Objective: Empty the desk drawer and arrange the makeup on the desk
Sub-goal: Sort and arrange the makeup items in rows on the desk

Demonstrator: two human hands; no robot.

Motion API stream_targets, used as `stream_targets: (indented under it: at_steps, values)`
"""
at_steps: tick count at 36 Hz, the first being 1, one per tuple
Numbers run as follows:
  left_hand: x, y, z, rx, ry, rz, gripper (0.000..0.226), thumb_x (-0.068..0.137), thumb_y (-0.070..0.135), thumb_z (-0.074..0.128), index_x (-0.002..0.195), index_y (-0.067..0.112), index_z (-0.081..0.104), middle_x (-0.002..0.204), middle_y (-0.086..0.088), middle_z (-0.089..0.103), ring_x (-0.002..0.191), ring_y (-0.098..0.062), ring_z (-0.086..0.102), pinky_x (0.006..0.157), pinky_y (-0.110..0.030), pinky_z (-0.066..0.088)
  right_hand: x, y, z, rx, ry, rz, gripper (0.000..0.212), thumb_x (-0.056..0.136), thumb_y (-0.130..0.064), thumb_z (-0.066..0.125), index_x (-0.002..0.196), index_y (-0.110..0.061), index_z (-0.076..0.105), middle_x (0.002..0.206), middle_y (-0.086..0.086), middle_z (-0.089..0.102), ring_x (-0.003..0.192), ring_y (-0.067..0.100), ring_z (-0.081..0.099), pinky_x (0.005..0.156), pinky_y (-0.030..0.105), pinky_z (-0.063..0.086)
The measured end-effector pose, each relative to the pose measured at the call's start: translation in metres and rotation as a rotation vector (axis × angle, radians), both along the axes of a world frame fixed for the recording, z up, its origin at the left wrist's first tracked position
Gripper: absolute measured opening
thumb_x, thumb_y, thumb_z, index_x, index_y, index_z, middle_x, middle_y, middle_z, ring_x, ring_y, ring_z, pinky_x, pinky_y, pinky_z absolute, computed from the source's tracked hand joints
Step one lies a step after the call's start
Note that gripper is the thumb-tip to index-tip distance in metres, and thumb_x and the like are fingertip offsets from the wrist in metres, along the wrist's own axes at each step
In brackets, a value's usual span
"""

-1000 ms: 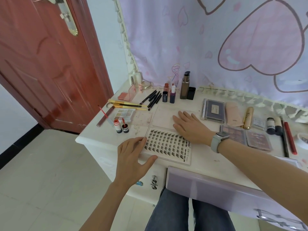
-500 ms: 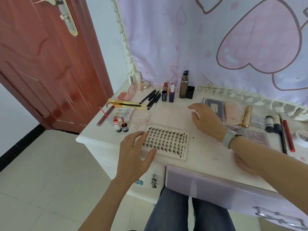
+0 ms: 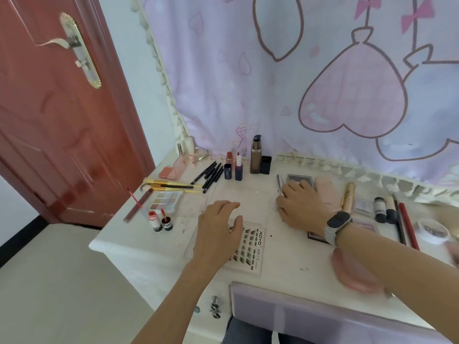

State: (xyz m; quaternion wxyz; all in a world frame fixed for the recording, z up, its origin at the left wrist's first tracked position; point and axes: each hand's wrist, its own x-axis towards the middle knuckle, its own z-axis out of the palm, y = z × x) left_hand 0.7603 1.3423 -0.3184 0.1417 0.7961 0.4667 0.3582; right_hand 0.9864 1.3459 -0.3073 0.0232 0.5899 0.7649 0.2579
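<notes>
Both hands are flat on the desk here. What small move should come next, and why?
Probably slide the lash tray back with the left hand resting on it: it lies near the desk's front edge, with bare space behind it. The right hand is busy at the dark palette.

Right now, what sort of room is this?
Probably a bedroom with a dressing table: a white desk covered in makeup, a heart-print curtain behind it, and a red door beside.

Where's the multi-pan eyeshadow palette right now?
The pale multi-pan eyeshadow palette lies on the desk's left side, just below the yellow-handled brushes, behind two small red-capped bottles.
</notes>
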Motion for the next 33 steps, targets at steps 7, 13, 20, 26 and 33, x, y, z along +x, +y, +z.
stream_targets:
  at_steps: [7, 13, 20, 26, 33]
  values:
    - [0.002, 0.003, 0.001, -0.068, -0.004, -0.025, 0.030, 0.091, 0.018, 0.054, 0.121, 0.017, 0.059, 0.120, 0.003, 0.056, 0.111, -0.013, 0.050, 0.098, -0.036, 0.040, -0.008, 0.003, -0.005, -0.169, 0.064, -0.059, 0.029, 0.093, -0.035, 0.041, 0.104, -0.014, 0.056, 0.097, 0.008, 0.059, 0.095, 0.027, 0.051, 0.078, 0.036, 0.038]
    - [0.004, 0.003, 0.000, -0.094, 0.005, -0.044, 0.031, 0.093, 0.021, 0.051, 0.124, 0.019, 0.056, 0.122, 0.006, 0.055, 0.111, -0.009, 0.048, 0.098, -0.031, 0.039, -0.012, 0.003, -0.004, -0.194, 0.329, -0.171, 0.021, 0.093, -0.027, 0.038, 0.107, -0.014, 0.047, 0.099, 0.009, 0.058, 0.091, 0.026, 0.052, 0.069, 0.033, 0.041]
    - [0.016, 0.009, 0.007, -0.053, -0.030, -0.092, 0.036, 0.093, 0.019, 0.051, 0.129, 0.017, 0.052, 0.124, 0.004, 0.053, 0.114, -0.011, 0.048, 0.095, -0.021, 0.038, -0.002, -0.003, 0.022, 0.100, 1.016, -0.200, 0.011, 0.092, -0.019, 0.047, 0.097, -0.015, 0.057, 0.081, 0.001, 0.059, 0.065, 0.013, 0.051, 0.057, 0.024, 0.039]
    - [0.042, 0.016, 0.022, -0.110, -0.153, -0.173, 0.049, 0.096, 0.030, 0.048, 0.142, 0.021, 0.034, 0.130, 0.011, 0.042, 0.120, -0.001, 0.038, 0.100, -0.016, 0.029, 0.002, -0.019, 0.057, 0.118, 1.595, -0.110, 0.010, 0.092, -0.022, 0.054, 0.084, -0.028, 0.058, 0.062, -0.006, 0.066, 0.055, 0.005, 0.057, 0.056, 0.018, 0.049]
    - [0.060, 0.005, 0.036, -0.133, -0.734, -0.058, 0.031, 0.093, 0.013, 0.054, 0.120, 0.027, 0.059, 0.080, 0.006, 0.069, 0.071, 0.000, 0.064, 0.068, -0.010, 0.049, -0.007, -0.035, 0.060, -0.026, 2.179, -0.177, 0.014, 0.094, -0.012, 0.052, 0.093, -0.007, 0.065, 0.062, 0.003, 0.069, 0.049, 0.010, 0.056, 0.047, 0.018, 0.045]
